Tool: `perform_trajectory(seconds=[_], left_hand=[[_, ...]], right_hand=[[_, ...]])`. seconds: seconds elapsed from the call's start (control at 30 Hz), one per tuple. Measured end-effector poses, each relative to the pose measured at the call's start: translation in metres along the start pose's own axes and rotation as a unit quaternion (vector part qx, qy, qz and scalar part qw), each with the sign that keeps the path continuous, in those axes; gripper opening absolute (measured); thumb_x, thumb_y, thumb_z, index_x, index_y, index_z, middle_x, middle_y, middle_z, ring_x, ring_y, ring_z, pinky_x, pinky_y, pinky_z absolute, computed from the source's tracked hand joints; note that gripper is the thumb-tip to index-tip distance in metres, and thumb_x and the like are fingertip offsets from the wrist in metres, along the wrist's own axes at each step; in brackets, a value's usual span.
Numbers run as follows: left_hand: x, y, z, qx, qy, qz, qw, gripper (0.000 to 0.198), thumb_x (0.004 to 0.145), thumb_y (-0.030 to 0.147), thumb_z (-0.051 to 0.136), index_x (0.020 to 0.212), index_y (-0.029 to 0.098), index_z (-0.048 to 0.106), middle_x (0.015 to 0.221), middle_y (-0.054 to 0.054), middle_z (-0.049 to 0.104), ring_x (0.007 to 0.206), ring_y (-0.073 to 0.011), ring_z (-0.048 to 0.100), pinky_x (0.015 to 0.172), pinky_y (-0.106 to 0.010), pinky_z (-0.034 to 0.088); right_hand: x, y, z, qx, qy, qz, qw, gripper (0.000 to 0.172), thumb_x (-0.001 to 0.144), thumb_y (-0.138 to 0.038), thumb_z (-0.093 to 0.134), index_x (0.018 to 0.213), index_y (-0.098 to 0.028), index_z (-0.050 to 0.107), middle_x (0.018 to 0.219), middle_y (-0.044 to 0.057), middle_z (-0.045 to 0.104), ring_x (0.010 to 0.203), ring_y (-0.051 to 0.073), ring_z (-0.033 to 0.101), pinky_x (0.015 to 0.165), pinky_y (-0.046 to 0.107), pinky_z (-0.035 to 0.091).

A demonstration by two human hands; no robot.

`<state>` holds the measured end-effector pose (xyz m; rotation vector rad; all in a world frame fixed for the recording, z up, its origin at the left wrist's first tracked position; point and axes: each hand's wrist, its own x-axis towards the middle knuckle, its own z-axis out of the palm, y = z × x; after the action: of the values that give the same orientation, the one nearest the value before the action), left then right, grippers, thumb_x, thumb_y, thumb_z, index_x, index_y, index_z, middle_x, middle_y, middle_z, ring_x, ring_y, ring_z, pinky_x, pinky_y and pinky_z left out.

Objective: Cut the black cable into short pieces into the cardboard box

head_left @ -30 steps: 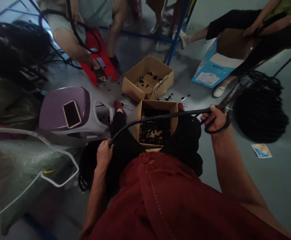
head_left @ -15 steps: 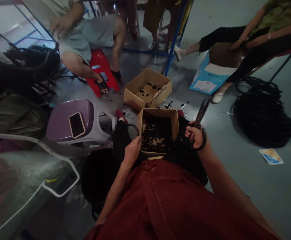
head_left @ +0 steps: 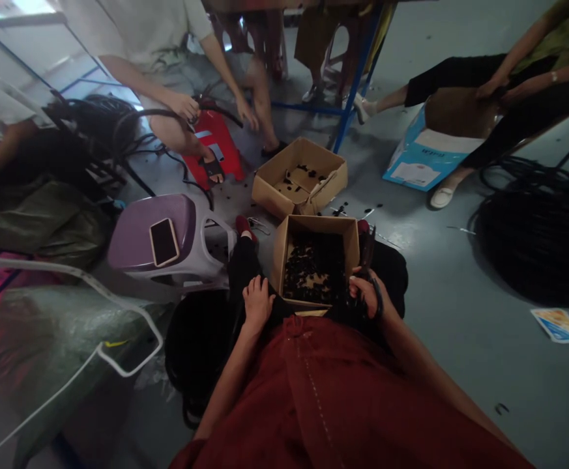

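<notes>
Head view, from the left: a purple-topped stool [head_left: 132, 234] carries a phone [head_left: 163, 242] lying flat, screen up, perhaps put there to be off the littered floor [head_left: 450, 273]. Beyond it a co-worker's hand [head_left: 184, 106] steadies a black hose [head_left: 150, 113], which seems laid across the lap for support. Low against the person's left thigh sits a dark coil [head_left: 196, 355], apparently tucked there to be within easy reach.

Next comes the left hand [head_left: 258, 301], palm down by the thigh, fingers loosely spread and gripping nothing that shows; whether anything lies beneath the palm is hidden. Farther forward, an open carton [head_left: 270, 193] holds a few black scraps. Nearer, between the person's legs, stands a cardboard box [head_left: 279, 257], its floor largely covered with small black pieces; the knees flank it, likely so that bits fall straight inside.

At its right edge the right hand [head_left: 366, 296] is closed around the handles of dark scissors [head_left: 369, 251], blades pointing forward, away from the body, presumably for safety. Farther right, another co-worker has a blue-and-white box [head_left: 414, 156] between the legs, probably to brace it; a large black coil [head_left: 538, 251] and a packet [head_left: 558, 325] lie beyond.
</notes>
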<state>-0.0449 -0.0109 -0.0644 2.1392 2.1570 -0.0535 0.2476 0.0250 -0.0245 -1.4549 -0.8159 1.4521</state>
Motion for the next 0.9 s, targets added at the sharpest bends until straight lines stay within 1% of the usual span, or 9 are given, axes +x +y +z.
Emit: perform_trajectory(seconds=[0.07,0.17,0.3,0.43,0.53,0.63,0.73,0.83,0.9], left_hand=[[0.014,0.0,0.002,0.008,-0.006,-0.002,1.0,0.05,0.083,0.032,0.052,0.129,0.014,0.045,0.136,-0.015,0.042,0.121,-0.0285,0.037,0.095,-0.042,0.033],[0.04,-0.002,0.002,0.028,-0.046,0.003,0.999,0.045,0.084,0.026,0.049,0.127,0.013,0.047,0.125,-0.016,0.049,0.111,-0.0274,0.044,0.089,-0.04,0.036],[0.065,-0.003,0.004,0.05,-0.089,0.012,0.995,0.032,0.087,0.014,0.037,0.112,0.01,0.057,0.106,-0.018,0.058,0.103,-0.0268,0.047,0.086,-0.04,0.036],[0.076,0.004,0.003,0.05,-0.103,0.012,0.993,0.03,0.086,0.009,0.035,0.098,0.008,0.062,0.096,-0.019,0.06,0.097,-0.0263,0.052,0.082,-0.039,0.037],[0.075,0.006,-0.008,0.049,-0.102,0.008,0.994,0.029,0.086,0.012,0.036,0.1,0.008,0.061,0.095,-0.018,0.06,0.093,-0.0252,0.055,0.079,-0.037,0.04],[0.065,0.004,-0.031,0.028,-0.062,0.01,0.998,0.033,0.089,0.017,0.036,0.115,0.01,0.055,0.098,-0.015,0.059,0.092,-0.0238,0.055,0.078,-0.035,0.042],[0.047,0.003,-0.062,-0.076,0.044,0.015,0.996,0.037,0.09,0.021,0.039,0.125,0.013,0.048,0.099,-0.011,0.059,0.091,-0.0205,0.056,0.08,-0.032,0.044],[0.024,0.012,-0.091,-0.209,0.115,0.057,0.969,0.036,0.09,0.021,0.041,0.125,0.017,0.048,0.101,-0.008,0.059,0.094,-0.0173,0.056,0.084,-0.03,0.045],[0.009,0.024,-0.104,-0.28,0.122,0.103,0.947,0.035,0.09,0.021,0.042,0.125,0.019,0.048,0.104,-0.007,0.059,0.097,-0.0159,0.057,0.087,-0.029,0.046]], right_hand=[[-0.005,0.001,0.005,-0.006,-0.002,0.017,1.0,0.038,0.067,-0.037,0.065,0.097,-0.023,0.047,0.053,-0.008,0.047,0.045,0.009,0.044,0.042,0.02,0.035],[-0.01,0.002,0.012,-0.031,-0.012,0.016,0.999,0.035,0.067,-0.036,0.063,0.095,-0.022,0.047,0.052,-0.008,0.047,0.045,0.009,0.043,0.043,0.021,0.035],[-0.015,0.005,0.018,-0.049,-0.022,0.02,0.998,0.034,0.067,-0.034,0.06,0.095,-0.022,0.046,0.05,-0.009,0.045,0.044,0.009,0.04,0.044,0.021,0.033],[-0.019,0.009,0.021,-0.052,-0.031,0.041,0.997,0.034,0.067,-0.036,0.059,0.095,-0.021,0.045,0.049,-0.009,0.044,0.043,0.009,0.04,0.043,0.021,0.032],[-0.021,0.011,0.021,-0.065,-0.039,0.05,0.996,0.034,0.068,-0.037,0.059,0.094,-0.021,0.045,0.049,-0.009,0.045,0.042,0.009,0.04,0.043,0.021,0.032],[-0.02,0.014,0.021,-0.073,-0.046,0.051,0.995,0.033,0.068,-0.04,0.06,0.092,-0.021,0.046,0.05,-0.008,0.046,0.042,0.009,0.041,0.042,0.021,0.033],[-0.016,0.018,0.021,-0.042,-0.051,0.057,0.996,0.035,0.069,-0.045,0.062,0.091,-0.022,0.047,0.061,-0.005,0.054,0.048,0.01,0.048,0.043,0.021,0.038],[-0.01,0.02,0.025,0.009,-0.052,0.087,0.995,0.036,0.072,-0.049,0.062,0.092,-0.023,0.047,0.072,-0.001,0.059,0.056,0.012,0.056,0.046,0.022,0.043],[-0.008,0.02,0.029,0.04,-0.058,0.113,0.991,0.035,0.074,-0.05,0.06,0.094,-0.024,0.047,0.075,0.0,0.061,0.06,0.013,0.059,0.046,0.022,0.044]])
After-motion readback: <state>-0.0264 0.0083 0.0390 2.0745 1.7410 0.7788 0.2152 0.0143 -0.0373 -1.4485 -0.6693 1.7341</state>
